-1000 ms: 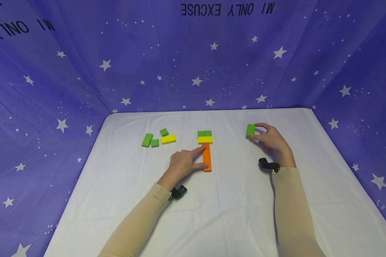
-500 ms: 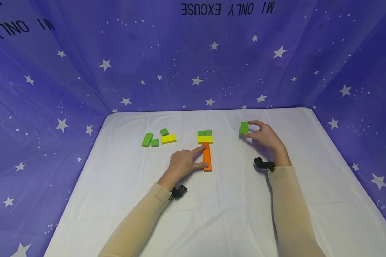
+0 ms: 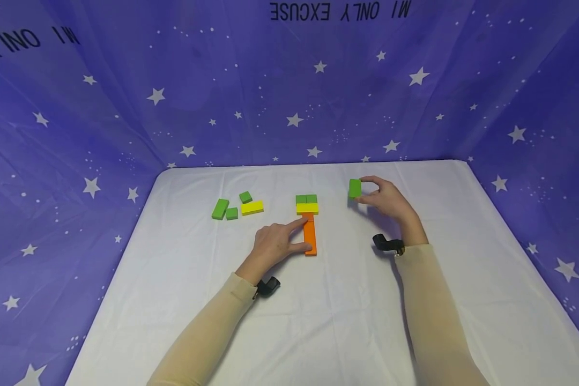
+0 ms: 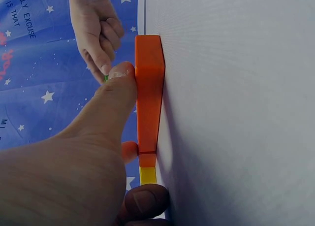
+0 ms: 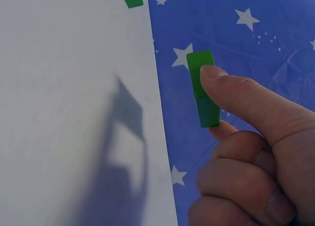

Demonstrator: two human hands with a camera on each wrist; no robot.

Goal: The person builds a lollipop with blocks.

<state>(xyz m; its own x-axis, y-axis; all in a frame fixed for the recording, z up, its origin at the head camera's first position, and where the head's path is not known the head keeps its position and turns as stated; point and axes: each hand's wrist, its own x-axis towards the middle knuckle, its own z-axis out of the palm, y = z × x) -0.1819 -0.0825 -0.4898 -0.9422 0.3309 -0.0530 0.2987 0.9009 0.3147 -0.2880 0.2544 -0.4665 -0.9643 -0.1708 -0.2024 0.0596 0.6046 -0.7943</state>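
My left hand (image 3: 272, 245) rests its extended thumb and index finger on a line of orange pieces: a long orange block (image 3: 310, 238) and a short orange block (image 3: 308, 217). Past these lies a yellow block (image 3: 307, 209) crosswise, backed by two small green blocks (image 3: 301, 199) side by side. To the right, above the table, my right hand (image 3: 388, 201) pinches a green block (image 3: 355, 188) between thumb and index finger. The right wrist view shows that green block (image 5: 203, 88) lifted, its shadow falling on the cloth. Its remaining fingers are curled.
Left of the line lie a loose green rectangular block (image 3: 220, 209), two small green blocks (image 3: 232, 213) and a yellow block (image 3: 252, 208). A white cloth (image 3: 366, 321) covers the table. Blue star-patterned curtains (image 3: 251, 80) stand behind and at both sides.
My right hand has carried the green block leftward and slightly farther back, towards the arranged blocks. The left hand has stayed on the orange blocks.
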